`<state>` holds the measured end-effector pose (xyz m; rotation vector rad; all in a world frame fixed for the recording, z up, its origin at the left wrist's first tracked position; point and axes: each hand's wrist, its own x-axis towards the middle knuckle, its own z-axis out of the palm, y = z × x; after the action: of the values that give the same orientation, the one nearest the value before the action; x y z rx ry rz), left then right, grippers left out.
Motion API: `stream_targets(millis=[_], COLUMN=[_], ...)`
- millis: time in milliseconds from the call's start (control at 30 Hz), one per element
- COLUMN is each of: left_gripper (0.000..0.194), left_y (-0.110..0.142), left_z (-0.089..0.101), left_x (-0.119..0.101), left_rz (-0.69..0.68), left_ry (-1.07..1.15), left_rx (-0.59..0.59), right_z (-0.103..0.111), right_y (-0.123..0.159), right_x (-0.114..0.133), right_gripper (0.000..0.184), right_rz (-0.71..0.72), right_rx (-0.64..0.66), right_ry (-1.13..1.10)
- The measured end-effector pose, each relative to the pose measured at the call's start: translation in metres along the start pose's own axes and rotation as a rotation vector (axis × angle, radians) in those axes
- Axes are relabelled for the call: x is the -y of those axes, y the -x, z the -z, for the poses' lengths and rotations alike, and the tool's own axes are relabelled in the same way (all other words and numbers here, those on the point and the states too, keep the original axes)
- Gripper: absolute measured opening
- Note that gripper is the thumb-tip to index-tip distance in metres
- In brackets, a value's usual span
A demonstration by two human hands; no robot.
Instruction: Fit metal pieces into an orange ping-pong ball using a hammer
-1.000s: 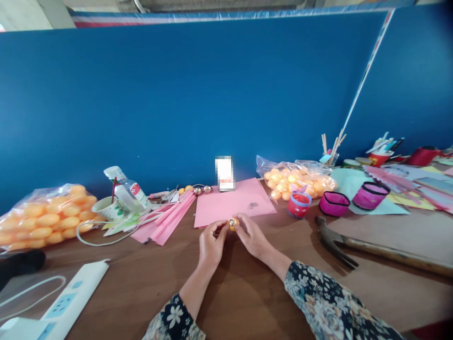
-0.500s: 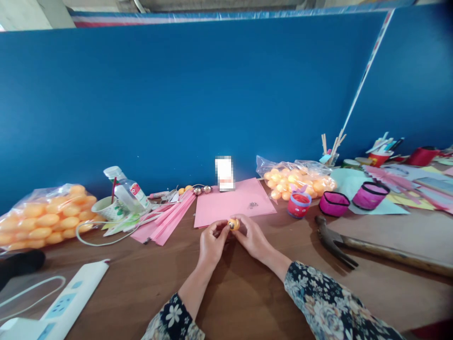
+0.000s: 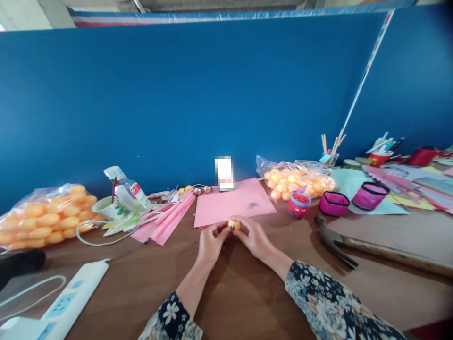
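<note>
Both my hands meet at the middle of the wooden table (image 3: 247,302), pinching a small orange ball (image 3: 234,224) with a tiny metal piece on its near side. My left hand (image 3: 209,245) grips it from the left with closed fingers. My right hand (image 3: 254,237) holds it from the right, fingers curled round it. Just beyond the ball lies a pink paper sheet (image 3: 233,200) with a few small metal bits (image 3: 252,205) on it.
Bags of orange balls sit at the left (image 3: 42,219) and back right (image 3: 297,177). A hammer (image 3: 339,245) lies to the right, a power strip (image 3: 67,300) at the front left. Folded pink paper (image 3: 166,219), a bottle (image 3: 127,189), a paper cup (image 3: 108,208) and small pink pots (image 3: 334,203) stand behind.
The ball and both hands have shifted very slightly toward me; the grip stays the same.
</note>
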<state>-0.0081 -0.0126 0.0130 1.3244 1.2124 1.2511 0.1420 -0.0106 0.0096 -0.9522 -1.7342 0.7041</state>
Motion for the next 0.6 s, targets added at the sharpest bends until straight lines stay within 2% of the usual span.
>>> stream_targets(millis=[300, 600], left_gripper=[0.026, 0.023], left_y=[0.003, 0.001], left_z=[-0.001, -0.001], left_x=[-0.007, -0.002], left_rz=[-0.109, -0.185], left_ry=[-0.082, -0.189], left_rx=[0.006, -0.105], right_z=[0.003, -0.003], right_y=[0.001, -0.002], right_x=[0.005, 0.010], right_gripper=[0.032, 0.029], right_rz=[-0.027, -0.062], right_rx=[0.025, 0.005], right_ry=[-0.004, -0.014])
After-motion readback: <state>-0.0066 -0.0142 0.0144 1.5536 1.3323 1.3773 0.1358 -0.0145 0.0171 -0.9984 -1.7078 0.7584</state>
